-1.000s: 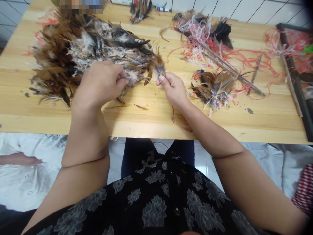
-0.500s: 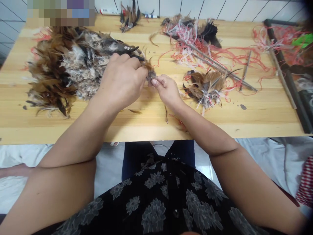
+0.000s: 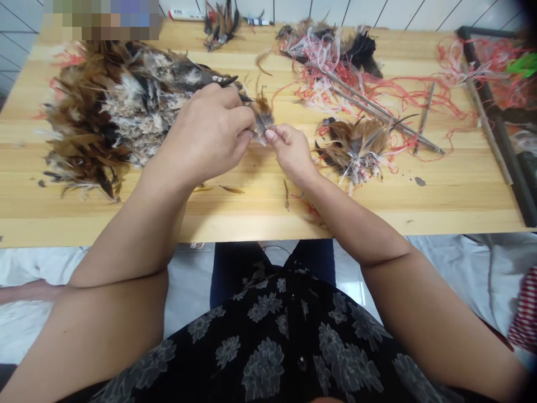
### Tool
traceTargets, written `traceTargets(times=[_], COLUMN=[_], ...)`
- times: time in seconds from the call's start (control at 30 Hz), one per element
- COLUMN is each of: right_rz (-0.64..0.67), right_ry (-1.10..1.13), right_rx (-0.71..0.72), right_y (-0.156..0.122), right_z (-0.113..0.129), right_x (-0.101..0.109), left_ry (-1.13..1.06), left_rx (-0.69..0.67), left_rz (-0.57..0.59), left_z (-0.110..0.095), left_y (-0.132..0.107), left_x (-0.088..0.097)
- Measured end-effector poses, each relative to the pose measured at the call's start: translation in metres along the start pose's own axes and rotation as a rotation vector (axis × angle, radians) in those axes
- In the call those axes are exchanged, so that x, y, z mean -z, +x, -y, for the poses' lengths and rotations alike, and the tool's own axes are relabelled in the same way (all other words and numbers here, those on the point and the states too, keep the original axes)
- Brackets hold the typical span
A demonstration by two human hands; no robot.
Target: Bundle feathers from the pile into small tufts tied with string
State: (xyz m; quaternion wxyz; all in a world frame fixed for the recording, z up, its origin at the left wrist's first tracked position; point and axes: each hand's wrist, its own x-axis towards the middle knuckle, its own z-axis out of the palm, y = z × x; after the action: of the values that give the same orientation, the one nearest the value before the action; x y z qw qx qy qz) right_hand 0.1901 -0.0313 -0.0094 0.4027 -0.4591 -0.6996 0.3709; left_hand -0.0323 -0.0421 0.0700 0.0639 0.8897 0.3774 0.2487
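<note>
Above the wooden table [image 3: 235, 218], my left hand [image 3: 213, 131] is closed, its thumb and fingers pinching the near end of a small brown-grey feather [image 3: 264, 115]. My right hand [image 3: 291, 148] pinches the same feather between thumb and forefinger, just right of the left fingertips. Whether it is one feather or a few together I cannot tell. Behind and left of my left hand lies a large heap of brown, black and whitish feathers [image 3: 142, 106], partly hidden by that hand. A smaller feather bunch [image 3: 356, 148] with white and red strings lies right of my right hand.
Tangled pink and white strings [image 3: 314, 53] with dark feathers lie at the back, beside long thin sticks [image 3: 381, 115]. A dark frame [image 3: 495, 120] borders the right side. A red-and-white marker [image 3: 187, 15] and another small feather bunch [image 3: 221, 27] lie near the tiled wall.
My hands have drawn slightly apart, and more of the small feather shows between them. The camera view has shifted a little.
</note>
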Motion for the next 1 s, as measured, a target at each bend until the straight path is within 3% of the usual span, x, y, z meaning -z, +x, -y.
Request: traceTargets(times=[0.1, 0.3, 0.5, 0.7, 0.83, 1.0], right_rz=[0.024, 0.106, 0.000, -0.009, 0.058, 0.117], right_ry=[0.080, 0.242, 0.310, 0.302, 0.313, 0.401], right_rx=[-0.006, -0.004, -0.075, -0.064, -0.062, -0.096], right_y=[-0.001, -0.003, -0.004, -0.008, -0.008, -0.011], right_z=[0.000, 0.003, 0.010, 0.017, 0.019, 0.025], right_x=[-0.005, -0.009, -0.005, -0.006, -0.011, -0.014], left_ry=[0.048, -0.234, -0.179, -0.712, -1.045, -1.204], left_rx=[0.030, 0.153, 0.145, 0.318, 0.368, 0.386], left_rz=[-0.003, -0.100, -0.380, -0.209, -0.203, -0.200], left_z=[0.003, 0.000, 0.003, 0.001, -0.007, -0.005], left_y=[0.002, -0.002, -0.017, -0.019, -0.012, -0.011], left_x=[-0.003, -0.017, -0.012, -0.029, -0.047, -0.056])
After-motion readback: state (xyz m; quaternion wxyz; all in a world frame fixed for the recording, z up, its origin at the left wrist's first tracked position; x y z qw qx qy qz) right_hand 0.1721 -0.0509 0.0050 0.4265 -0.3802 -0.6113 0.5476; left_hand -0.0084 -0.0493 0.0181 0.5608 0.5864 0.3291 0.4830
